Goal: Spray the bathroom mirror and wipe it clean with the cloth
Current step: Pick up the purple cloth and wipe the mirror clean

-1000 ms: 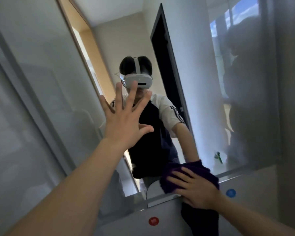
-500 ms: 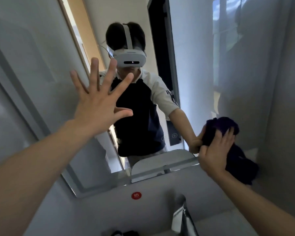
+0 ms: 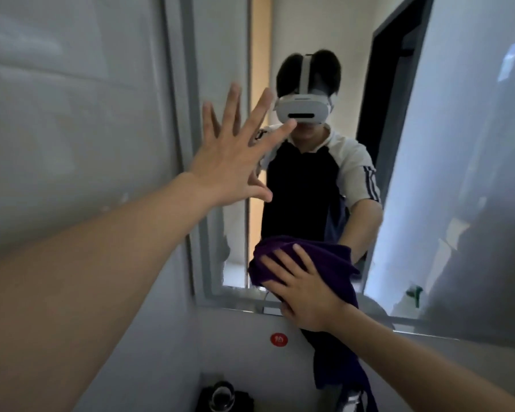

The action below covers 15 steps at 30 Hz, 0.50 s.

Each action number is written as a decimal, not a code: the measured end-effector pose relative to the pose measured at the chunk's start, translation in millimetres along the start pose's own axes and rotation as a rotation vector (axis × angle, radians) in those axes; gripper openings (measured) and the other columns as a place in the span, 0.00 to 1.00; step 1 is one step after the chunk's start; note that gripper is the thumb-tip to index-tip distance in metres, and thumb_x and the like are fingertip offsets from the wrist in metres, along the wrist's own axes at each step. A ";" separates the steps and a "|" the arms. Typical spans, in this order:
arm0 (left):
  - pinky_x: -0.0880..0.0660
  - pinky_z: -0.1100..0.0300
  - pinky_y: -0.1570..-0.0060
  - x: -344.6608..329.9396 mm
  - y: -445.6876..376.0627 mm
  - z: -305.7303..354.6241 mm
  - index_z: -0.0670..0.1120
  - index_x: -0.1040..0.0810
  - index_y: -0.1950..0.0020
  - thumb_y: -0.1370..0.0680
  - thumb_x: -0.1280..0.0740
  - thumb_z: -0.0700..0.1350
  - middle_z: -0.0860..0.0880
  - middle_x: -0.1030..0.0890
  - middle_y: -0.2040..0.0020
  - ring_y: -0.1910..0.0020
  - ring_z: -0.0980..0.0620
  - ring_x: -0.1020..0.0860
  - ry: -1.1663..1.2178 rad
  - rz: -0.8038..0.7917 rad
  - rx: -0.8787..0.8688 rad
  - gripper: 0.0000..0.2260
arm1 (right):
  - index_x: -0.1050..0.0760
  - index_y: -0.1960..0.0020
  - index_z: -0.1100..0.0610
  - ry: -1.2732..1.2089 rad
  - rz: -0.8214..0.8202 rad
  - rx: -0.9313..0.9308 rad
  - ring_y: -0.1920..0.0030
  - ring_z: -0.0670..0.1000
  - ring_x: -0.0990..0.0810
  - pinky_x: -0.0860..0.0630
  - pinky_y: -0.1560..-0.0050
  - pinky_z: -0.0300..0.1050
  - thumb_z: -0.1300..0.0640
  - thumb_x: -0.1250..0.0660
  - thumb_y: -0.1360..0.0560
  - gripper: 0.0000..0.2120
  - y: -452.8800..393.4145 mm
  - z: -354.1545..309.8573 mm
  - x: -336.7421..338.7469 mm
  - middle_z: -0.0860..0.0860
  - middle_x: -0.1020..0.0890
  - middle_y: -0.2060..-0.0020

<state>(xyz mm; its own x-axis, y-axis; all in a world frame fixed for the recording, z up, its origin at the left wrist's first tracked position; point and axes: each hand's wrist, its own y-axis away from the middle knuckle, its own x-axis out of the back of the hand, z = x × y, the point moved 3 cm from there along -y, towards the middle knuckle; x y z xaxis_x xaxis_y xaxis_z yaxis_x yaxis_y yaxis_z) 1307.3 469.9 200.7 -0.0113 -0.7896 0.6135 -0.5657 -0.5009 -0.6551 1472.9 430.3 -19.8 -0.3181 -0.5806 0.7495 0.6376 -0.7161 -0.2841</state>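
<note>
The bathroom mirror (image 3: pixel 446 162) fills the wall ahead and shows a person's reflection wearing a white headset. My right hand (image 3: pixel 302 288) presses a dark purple cloth (image 3: pixel 318 260) flat against the mirror's lower edge; the cloth's tail hangs down below the frame. My left hand (image 3: pixel 235 153) is open with fingers spread, its palm toward the glass near the mirror's left frame. A spray bottle's green nozzle (image 3: pixel 414 294) shows only as a reflection at the lower right.
A grey mirror frame (image 3: pixel 191 162) runs down the left, with a white wall panel beyond it. A red round sticker (image 3: pixel 279 339) marks the wall under the mirror. A dark round object (image 3: pixel 222 396) sits at the bottom edge.
My right hand swept the cloth from the mirror's lower right back to the left and down onto the bottom edge. My left hand stayed spread against the glass while the view shifted.
</note>
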 end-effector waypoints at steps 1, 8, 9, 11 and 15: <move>0.59 0.20 0.30 -2.0 0.1 -0.5 0.61 0.65 0.19 0.36 0.32 0.77 0.44 0.70 0.19 0.23 0.27 0.68 0.003 -0.002 0.000 0.58 | 0.23 0.32 0.46 0.039 -0.032 0.063 0.22 0.59 0.43 0.64 0.21 0.62 0.44 0.25 0.36 0.33 -7.6 -8.3 -2.2 0.54 0.31 0.23; 0.63 0.22 0.31 -1.8 -1.8 -1.1 0.63 0.68 0.20 0.36 0.31 0.76 0.46 0.72 0.19 0.23 0.29 0.70 0.019 -0.009 0.011 0.59 | 0.25 0.30 0.48 0.165 -0.070 0.257 0.20 0.59 0.45 0.64 0.21 0.61 0.43 0.25 0.33 0.33 -38.5 -27.1 -7.6 0.55 0.35 0.21; 0.63 0.22 0.31 -0.9 -2.0 -1.0 0.63 0.68 0.20 0.36 0.30 0.76 0.46 0.71 0.19 0.23 0.29 0.70 0.023 -0.010 0.010 0.59 | 0.24 0.30 0.49 0.164 -0.055 0.254 0.21 0.59 0.45 0.62 0.21 0.61 0.44 0.25 0.34 0.33 -32.5 -20.8 -4.7 0.55 0.34 0.22; 0.62 0.21 0.30 0.6 -1.3 -0.7 0.63 0.68 0.20 0.36 0.30 0.76 0.46 0.71 0.19 0.23 0.29 0.70 0.030 -0.012 0.012 0.59 | 0.23 0.31 0.49 0.134 -0.050 0.221 0.21 0.58 0.43 0.59 0.21 0.61 0.46 0.26 0.36 0.33 -8.8 -4.3 -2.0 0.54 0.32 0.23; 0.58 0.20 0.31 -1.7 -0.2 0.8 0.62 0.69 0.20 0.35 0.30 0.75 0.45 0.71 0.19 0.23 0.29 0.71 0.019 -0.010 0.017 0.60 | 0.25 0.33 0.48 0.071 -0.038 0.152 0.24 0.57 0.36 0.60 0.20 0.59 0.48 0.23 0.41 0.37 70.0 38.8 -18.0 0.51 0.32 0.23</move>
<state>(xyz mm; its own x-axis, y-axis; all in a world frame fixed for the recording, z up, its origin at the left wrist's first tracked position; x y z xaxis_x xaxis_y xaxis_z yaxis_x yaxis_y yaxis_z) 1308.1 471.1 199.5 -0.0213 -0.7778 0.6281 -0.5514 -0.5149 -0.6563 1550.5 405.6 -30.0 -0.3890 -0.5838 0.7127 0.7210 -0.6744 -0.1589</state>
